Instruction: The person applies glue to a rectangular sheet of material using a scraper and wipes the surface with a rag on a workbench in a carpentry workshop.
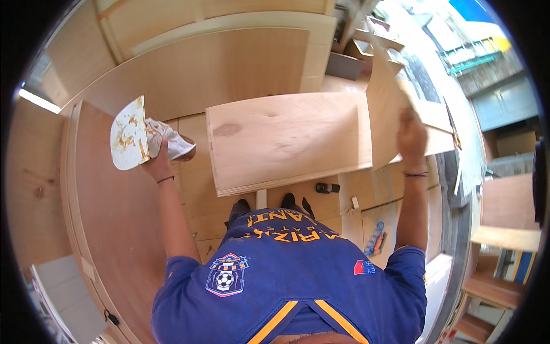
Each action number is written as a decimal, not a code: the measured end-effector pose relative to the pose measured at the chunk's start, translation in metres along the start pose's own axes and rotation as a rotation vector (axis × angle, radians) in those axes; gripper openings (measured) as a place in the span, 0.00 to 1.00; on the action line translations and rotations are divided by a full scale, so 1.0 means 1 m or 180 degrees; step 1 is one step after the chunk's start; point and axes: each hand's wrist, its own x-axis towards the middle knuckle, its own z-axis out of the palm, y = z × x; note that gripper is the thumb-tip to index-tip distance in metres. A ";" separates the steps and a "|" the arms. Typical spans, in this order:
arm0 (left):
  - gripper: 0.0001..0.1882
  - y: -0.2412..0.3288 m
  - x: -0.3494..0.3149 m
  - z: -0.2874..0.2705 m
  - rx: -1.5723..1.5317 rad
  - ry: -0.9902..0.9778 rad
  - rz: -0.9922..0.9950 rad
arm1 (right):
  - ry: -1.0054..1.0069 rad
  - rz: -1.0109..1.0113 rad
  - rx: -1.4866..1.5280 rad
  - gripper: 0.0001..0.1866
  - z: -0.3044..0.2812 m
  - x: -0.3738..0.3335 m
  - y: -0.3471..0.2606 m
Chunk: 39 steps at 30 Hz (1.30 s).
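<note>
My left hand [158, 161] is closed at the left, above the floor. It grips a bunched white cloth [166, 140] with brownish stains. A white plate with one straight and one rounded edge [129, 135], smeared yellow-brown, stands against the same hand. Part of a brown rounded thing shows behind the cloth; its kind is unclear. My right hand [412, 137] is closed on the edge of a thin, bent wooden sheet [382, 106], held upright at the right end of a wooden panel [286, 140]. That pale panel lies level in front of me, with layered edges.
A long brown board [114, 218] runs along the left. Large wooden panels [229, 63] stand at the back. On the floor are a dark bottle-like object [327, 187], a coiled blue hose [375, 238] and a small white block [355, 202]. Wooden shelving [495, 286] is at the right.
</note>
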 end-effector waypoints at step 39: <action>0.26 -0.021 -0.037 -0.063 -0.0329 -0.2239 0.0031 | -0.1512 0.0451 0.3609 0.12 0.163 -0.123 -0.237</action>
